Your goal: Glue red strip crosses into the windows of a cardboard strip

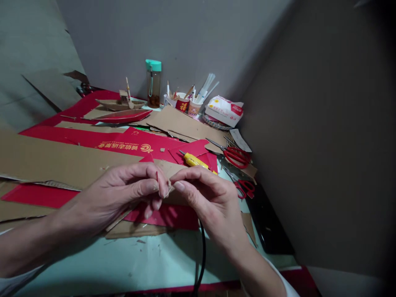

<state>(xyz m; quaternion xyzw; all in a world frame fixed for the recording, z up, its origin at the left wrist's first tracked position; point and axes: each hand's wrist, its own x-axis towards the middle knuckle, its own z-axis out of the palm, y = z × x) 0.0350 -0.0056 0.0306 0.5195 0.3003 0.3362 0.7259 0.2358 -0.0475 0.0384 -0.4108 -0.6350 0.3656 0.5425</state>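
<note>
My left hand (123,192) and my right hand (207,198) meet above the table, fingertips pinching a small piece of cardboard (163,186) between them. The piece is brown with a thin red edge and is mostly hidden by my fingers. Below my hands lie red and brown cardboard sheets (93,165). A yellow tool (194,161) rests just behind my right hand.
Two pairs of red-handled scissors (236,156) lie to the right. At the back stand a cardboard boat model (120,104), a bottle with a teal cap (154,82), cups of pens (185,103) and a tissue pack (224,110). A black cable (202,255) runs under my right wrist.
</note>
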